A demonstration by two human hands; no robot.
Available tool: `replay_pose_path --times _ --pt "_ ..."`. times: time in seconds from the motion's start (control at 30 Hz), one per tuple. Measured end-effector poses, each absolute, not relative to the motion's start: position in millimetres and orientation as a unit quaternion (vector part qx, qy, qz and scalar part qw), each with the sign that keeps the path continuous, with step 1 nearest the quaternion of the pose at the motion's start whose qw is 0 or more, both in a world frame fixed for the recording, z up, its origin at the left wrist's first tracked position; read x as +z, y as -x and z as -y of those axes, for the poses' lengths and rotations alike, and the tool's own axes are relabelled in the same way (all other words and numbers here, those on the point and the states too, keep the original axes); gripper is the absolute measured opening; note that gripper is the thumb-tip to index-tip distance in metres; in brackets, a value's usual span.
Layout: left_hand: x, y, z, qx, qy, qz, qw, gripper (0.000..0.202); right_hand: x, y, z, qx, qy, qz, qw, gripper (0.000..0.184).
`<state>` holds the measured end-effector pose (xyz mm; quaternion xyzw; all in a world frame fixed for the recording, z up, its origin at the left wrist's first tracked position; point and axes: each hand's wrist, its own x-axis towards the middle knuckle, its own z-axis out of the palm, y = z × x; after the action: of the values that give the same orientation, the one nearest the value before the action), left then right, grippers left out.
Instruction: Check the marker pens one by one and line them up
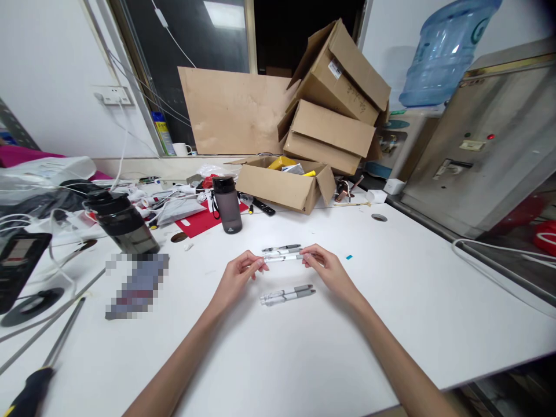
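white wall (47,69) at left, socket plate (112,96) on it. dark window (182,40) behind, pale upright frame (251,35); bright rectangular light (225,15) in left pane. white table (434,301), round hole (379,218) toward far edge. metal cabinet (490,145) at right.

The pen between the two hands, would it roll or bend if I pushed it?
The pen would probably roll, since it looks slim and round. It seems unlikely to bend easily, running straight from the left hand to the right hand.
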<state>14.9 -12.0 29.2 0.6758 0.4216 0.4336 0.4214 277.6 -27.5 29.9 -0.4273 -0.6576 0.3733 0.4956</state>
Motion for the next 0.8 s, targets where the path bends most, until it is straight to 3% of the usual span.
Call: replay_pose_path --times 0.8 --pt "19.5 0.9 8.9 0.248 -0.785 -0.426 0.375 0.033 7.5 -285.7 26.1 0.374 0.449 0.719 0.377 0.019"
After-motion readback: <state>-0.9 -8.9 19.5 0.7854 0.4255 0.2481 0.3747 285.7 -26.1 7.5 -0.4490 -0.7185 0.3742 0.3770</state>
